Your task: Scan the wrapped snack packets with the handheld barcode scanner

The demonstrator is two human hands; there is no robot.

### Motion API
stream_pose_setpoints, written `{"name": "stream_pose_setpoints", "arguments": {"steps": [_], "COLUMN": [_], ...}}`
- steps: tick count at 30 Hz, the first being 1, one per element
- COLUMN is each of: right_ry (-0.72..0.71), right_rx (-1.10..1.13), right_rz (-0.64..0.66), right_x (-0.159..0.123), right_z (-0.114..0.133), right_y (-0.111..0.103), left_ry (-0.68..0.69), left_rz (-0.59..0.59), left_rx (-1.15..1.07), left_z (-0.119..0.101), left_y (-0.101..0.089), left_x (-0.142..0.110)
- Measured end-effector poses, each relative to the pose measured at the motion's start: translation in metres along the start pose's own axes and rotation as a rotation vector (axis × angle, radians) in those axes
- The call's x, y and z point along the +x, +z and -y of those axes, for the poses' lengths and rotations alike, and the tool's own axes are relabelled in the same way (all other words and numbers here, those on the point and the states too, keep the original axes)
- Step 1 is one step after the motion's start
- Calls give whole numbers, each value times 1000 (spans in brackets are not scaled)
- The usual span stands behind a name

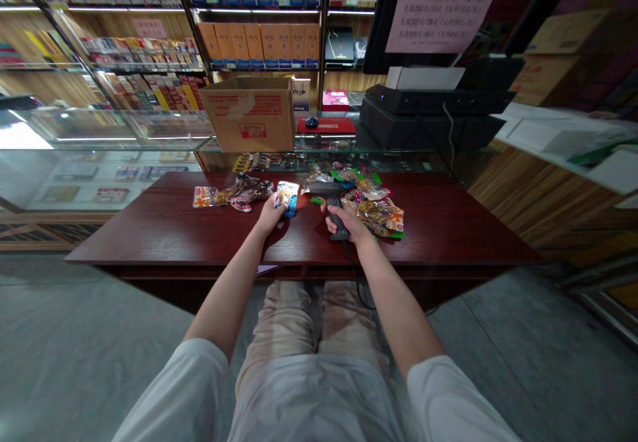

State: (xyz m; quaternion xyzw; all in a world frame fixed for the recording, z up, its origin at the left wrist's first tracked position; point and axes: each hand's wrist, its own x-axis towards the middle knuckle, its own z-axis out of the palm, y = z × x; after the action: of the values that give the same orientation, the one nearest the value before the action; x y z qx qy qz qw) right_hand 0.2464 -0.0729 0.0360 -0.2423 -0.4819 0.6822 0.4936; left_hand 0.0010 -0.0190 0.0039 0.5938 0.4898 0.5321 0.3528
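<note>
The right hand [349, 224] hides most of the scanner [337, 219], the packet [288, 198] print is too small to read, the notice [441, 4] is cut off at the top, and the tabletop [199, 236] hides the knees.

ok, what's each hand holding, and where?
Left hand grips a blue snack packet by its lower edge; right hand wraps the scanner handle.

Bench [199, 229]: dark red wood, glossy, grained. Snack packets [373, 209]: shiny crinkled plastic film. Scanner [335, 219]: matt dark plastic. Box [252, 113]: plain brown cardboard. Display case [100, 156]: clear glass, reflective.
</note>
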Motion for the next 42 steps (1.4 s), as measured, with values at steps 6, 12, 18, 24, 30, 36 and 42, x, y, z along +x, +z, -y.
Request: {"name": "stream_pose_setpoints", "arguments": {"steps": [6,12,18,24,30,36,42], "right_ry": [-11,-23,-17,1,31,51,61], "right_rx": [49,39,90,79,112,171,206], "right_rz": [-13,-31,-66,-60,-84,-31,93], "right_x": [-2,-4,-5,-6,0,14,28], "right_z": [8,9,10,10,8,26,38], "right_y": [1,1,1,2,-1,-5,-3], "left_ry": [-204,-278,-317,-370,-390,-416,-594], "left_rz": [33,103,147,181,-29,123,324], "left_rx": [-383,-566,-774,-811,-823,-928,-1069], "left_z": [-8,-20,-35,-44,-43,-65,-72], "left_y": [-1,-4,-12,-20,-25,-50,-49], "left_x": [-6,-16,-19,-22,-5,11,14]}}
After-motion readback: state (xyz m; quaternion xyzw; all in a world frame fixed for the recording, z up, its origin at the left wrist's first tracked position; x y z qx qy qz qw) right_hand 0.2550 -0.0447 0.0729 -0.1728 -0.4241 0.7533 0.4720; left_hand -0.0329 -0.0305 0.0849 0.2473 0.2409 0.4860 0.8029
